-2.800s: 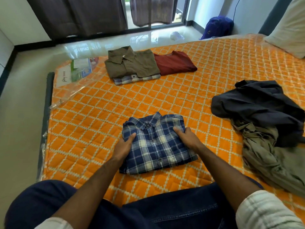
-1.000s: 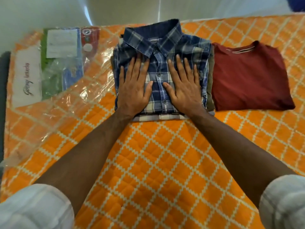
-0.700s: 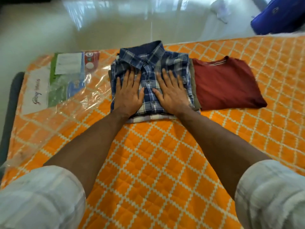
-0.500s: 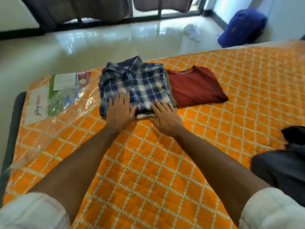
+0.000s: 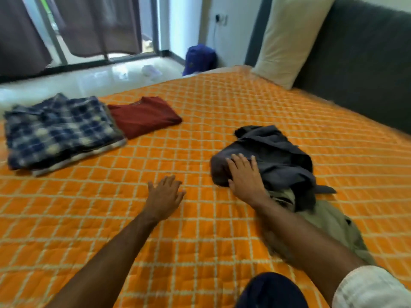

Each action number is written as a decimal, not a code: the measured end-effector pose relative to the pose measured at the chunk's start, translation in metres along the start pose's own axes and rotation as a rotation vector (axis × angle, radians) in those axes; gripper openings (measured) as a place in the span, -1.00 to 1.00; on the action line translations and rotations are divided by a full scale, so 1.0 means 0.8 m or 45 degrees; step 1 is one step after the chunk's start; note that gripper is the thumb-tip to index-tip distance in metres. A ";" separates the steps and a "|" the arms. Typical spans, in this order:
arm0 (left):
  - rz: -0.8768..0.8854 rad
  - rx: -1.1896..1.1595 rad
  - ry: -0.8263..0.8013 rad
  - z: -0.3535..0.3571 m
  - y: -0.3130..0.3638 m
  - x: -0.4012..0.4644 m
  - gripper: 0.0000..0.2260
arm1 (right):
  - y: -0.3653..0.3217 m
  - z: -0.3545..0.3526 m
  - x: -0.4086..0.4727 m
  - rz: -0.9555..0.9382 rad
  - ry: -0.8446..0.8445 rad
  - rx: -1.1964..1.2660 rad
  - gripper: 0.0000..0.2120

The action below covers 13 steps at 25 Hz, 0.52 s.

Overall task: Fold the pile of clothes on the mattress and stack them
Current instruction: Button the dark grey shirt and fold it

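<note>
A folded blue plaid shirt tops a stack at the left of the orange quilted mattress. A folded maroon T-shirt lies beside it on the right. At the right sits an unfolded pile: a dark grey garment over an olive one. My right hand lies with straight fingers on the near left edge of the dark grey garment. My left hand hovers open over bare mattress, left of the pile, holding nothing.
A cream pillow leans on the grey headboard at the far right. On the floor past the mattress are a blue backpack and a white scrap. Curtains hang over a glass door.
Both hands have left the plaid shirt on the stack and swung right. My right hand now touches the dark grey garment; my left hand is over bare mattress.
</note>
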State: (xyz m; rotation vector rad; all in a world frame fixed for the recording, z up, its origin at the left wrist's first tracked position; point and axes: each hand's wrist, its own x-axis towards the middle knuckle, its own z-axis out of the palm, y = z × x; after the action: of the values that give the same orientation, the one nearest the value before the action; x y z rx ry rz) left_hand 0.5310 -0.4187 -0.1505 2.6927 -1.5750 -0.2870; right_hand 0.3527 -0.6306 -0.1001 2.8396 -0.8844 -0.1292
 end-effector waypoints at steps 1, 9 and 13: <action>0.024 -0.009 0.010 -0.004 0.024 -0.008 -0.54 | 0.039 0.003 -0.022 0.133 0.007 0.004 -0.31; 0.178 -0.006 0.109 -0.088 0.102 -0.024 -0.59 | 0.118 -0.004 -0.072 0.533 0.071 0.627 -0.75; 0.096 -0.788 0.079 -0.110 0.136 -0.019 -0.53 | 0.074 -0.068 -0.102 0.261 0.527 0.962 -0.77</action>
State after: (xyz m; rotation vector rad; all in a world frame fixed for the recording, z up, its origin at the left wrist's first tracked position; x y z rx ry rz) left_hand 0.4439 -0.4667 -0.0511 2.1413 -1.2901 -0.5713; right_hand 0.2596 -0.6253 -0.0334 3.1653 -1.3160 0.9752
